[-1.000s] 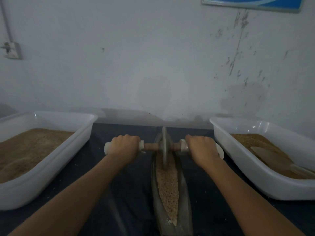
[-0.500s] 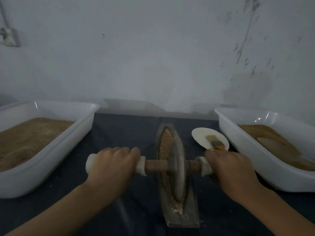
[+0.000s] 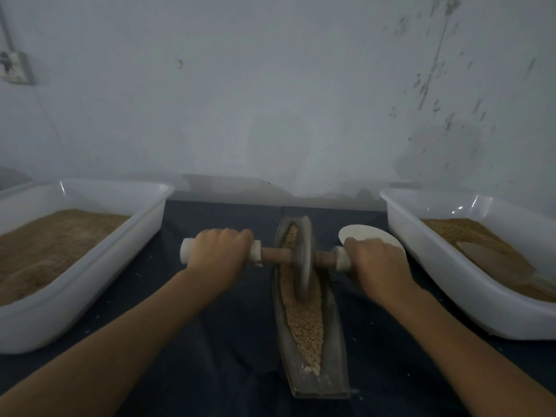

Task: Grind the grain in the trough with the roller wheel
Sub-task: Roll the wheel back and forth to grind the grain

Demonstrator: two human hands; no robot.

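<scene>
1. Gripping the axle: my left hand (image 3: 218,254) is curled round the white-wrapped left end of the roller wheel's (image 3: 304,257) wooden axle, knuckles up.
2. My right hand (image 3: 377,266) is curled the same way round the right end of the axle; only a short piece of white wrap shows beside the thumb.
3. Roller wheel: grey disc, standing on edge in the trough (image 3: 334,326), in its far half, rim down in the grain (image 3: 305,323); axle lies level across the trough.
4. Trough: long, narrow, boat-shaped, grey, lengthways away from me at the middle of the tabletop (image 3: 210,356), which is covered in dark cloth. Grain fills its channel from the near tip to the far end; some pale powder lies at the near tip.
5. Left tub (image 3: 90,281): white plastic, holding brown grain, on the tabletop well left of the trough.
6. Right tub (image 3: 451,290): white plastic, holding brown grain with a scoop (image 3: 493,260) lying in it.
7. White dish (image 3: 370,234): between trough and right tub, partly hidden behind my right hand.
8. Wall (image 3: 270,85): pale, scuffed at right.
</scene>
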